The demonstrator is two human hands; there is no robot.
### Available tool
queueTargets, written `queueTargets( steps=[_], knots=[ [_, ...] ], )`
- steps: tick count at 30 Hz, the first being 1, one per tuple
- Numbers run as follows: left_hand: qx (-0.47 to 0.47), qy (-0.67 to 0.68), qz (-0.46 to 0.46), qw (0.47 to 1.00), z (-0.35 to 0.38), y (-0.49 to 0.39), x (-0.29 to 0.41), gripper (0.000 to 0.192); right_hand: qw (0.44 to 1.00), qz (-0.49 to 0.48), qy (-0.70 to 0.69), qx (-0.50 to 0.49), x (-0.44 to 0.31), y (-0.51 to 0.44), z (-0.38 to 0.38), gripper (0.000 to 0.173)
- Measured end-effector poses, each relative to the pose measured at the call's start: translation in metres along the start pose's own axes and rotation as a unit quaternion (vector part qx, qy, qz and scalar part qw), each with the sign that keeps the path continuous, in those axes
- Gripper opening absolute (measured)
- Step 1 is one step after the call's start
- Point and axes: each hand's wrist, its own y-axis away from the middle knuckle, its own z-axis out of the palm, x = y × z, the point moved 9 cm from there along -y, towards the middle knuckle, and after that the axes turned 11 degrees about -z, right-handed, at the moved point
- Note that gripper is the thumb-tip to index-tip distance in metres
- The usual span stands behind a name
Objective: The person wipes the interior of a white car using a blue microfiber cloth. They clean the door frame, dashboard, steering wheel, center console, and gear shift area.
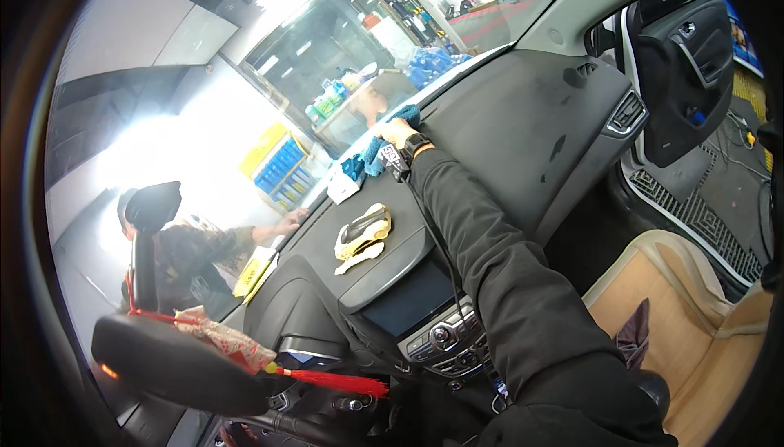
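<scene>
My right hand [397, 132] grips a blue-teal cloth [375, 158] at the base of the windshield, over the far edge of the black dashboard [490, 134]. A black watch or band [418, 142] is on the wrist, and a small cabled device [393, 162] bearing a printed code sits beside it. Next to the cloth lies a blue and white packet [346, 184]. Nearer to me, a gold-coloured ornament with a dark inset [364, 229] rests on the dashboard. Dim finger-like shapes [237, 435] show at the bottom edge; whether they are my left hand is unclear.
A rear-view mirror [177, 364] with a red tassel [337, 381] hangs close at left. Yellow paper [254, 275] lies by the glass. Outside stands another person [196, 257], one hand near the windshield. The passenger door [686, 73] is open beside the tan seat [667, 300].
</scene>
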Motion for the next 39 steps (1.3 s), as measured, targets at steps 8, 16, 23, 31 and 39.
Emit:
queueTargets(
  steps=[8, 16, 23, 31, 39],
  knots=[
    [0.049, -0.017, -0.002, 0.999, 0.015, -0.02, 0.022, 0.063, 0.955, -0.209, 0.211, -0.027, 0.034, -0.051, -0.053, 0.017],
    [0.082, -0.046, -0.004, 0.996, 0.021, -0.036, 0.034, 0.064, 0.918, -0.122, 0.364, 0.096, 0.065, -0.107, -0.18, 0.016],
    [0.104, -0.05, -0.004, 0.993, 0.028, -0.038, 0.042, 0.066, 0.846, -0.127, 0.494, 0.153, 0.033, -0.091, -0.323, 0.007],
    [0.105, -0.041, 0.001, 0.994, 0.035, -0.029, 0.045, 0.068, 0.975, -0.07, 0.014, 0.21, 0.076, -0.102, -0.369, 0.008],
    [0.107, -0.033, 0.005, 0.994, 0.026, -0.024, 0.041, 0.07, 0.952, 0.014, -0.121, 0.281, -0.03, 0.003, -0.327, 0.014]
  ],
)
